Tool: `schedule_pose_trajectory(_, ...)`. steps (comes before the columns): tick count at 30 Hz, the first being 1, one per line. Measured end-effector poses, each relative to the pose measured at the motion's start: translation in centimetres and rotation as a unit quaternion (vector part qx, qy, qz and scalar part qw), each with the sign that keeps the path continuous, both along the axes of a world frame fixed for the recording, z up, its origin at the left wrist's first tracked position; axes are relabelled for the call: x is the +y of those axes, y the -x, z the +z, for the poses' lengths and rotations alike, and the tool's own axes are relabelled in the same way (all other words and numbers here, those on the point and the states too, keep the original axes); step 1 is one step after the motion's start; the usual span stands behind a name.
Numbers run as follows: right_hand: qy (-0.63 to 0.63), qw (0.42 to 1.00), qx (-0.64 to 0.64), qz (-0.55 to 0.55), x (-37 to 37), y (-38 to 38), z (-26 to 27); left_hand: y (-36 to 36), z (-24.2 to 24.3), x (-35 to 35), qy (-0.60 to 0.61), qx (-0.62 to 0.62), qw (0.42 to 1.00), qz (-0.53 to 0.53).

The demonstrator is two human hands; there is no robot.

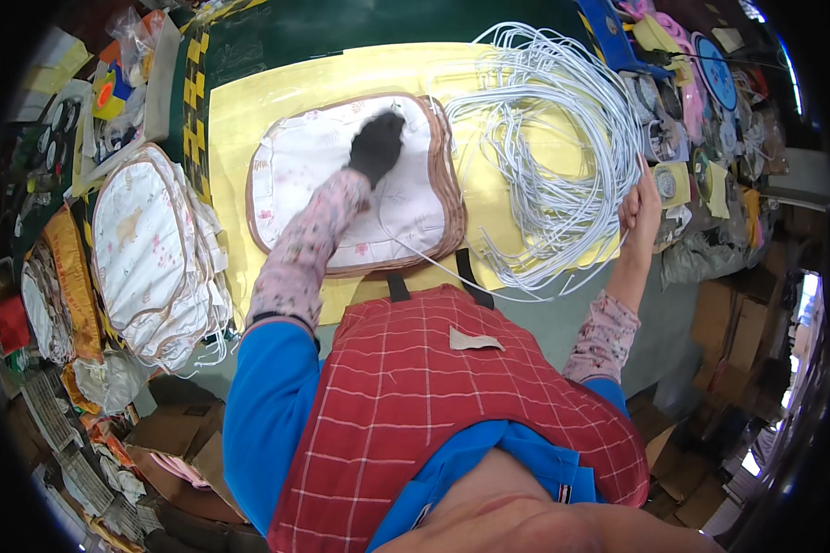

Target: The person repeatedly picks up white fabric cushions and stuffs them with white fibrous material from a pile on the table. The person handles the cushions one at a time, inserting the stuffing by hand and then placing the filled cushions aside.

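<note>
My left hand (376, 147), in a dark glove and blurred, is over a stack of white printed fabric pieces with brown edging (415, 180). Its fingertips are hard to make out. One thin white cord or coated wire (422, 254) curves from beneath that wrist over the stack and round towards my right side. A large loose coil of similar white strands (581, 138) lies to the right of the stack. Bare and partly curled, my right hand (638, 200) is at the coil's right edge, a strand running up to its fingers; its hold is not clear.
Yellow sheeting (238, 138) covers part of the green table. More printed fabric pieces (142, 242) are piled at the left, near a bin (162, 76) with tape and plastic bags. A blue tray (612, 34) and many small bagged items lie at the right. Cardboard boxes (180, 428) stand below left.
</note>
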State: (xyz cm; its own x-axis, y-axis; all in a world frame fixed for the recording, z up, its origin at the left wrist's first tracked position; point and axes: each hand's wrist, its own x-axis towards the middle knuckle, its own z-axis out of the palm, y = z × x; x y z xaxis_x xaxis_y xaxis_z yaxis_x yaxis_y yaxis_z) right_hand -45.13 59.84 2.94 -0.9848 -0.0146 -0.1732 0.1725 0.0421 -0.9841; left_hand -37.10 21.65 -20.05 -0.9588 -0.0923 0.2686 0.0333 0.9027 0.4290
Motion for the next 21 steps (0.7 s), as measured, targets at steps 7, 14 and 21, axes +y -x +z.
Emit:
schedule_pose_trajectory(7, 0.066, 0.989, 0.126, 0.039, -1.0, -3.9, 2.5, 8.2, -1.2, -5.4, 0.121, -0.067, 0.990, 0.004)
schedule_pose_trajectory(14, 0.168, 0.966, 0.140, 0.139, 1.1, -6.3, 4.5, 3.1, 14.0, -7.4, -0.440, 0.036, 0.895, -0.062)
schedule_pose_trajectory(21, 0.198, 0.946, 0.142, 0.211, 1.7, -7.0, 4.6, -6.2, 20.5, -6.7, -0.457, 0.170, 0.873, -0.027)
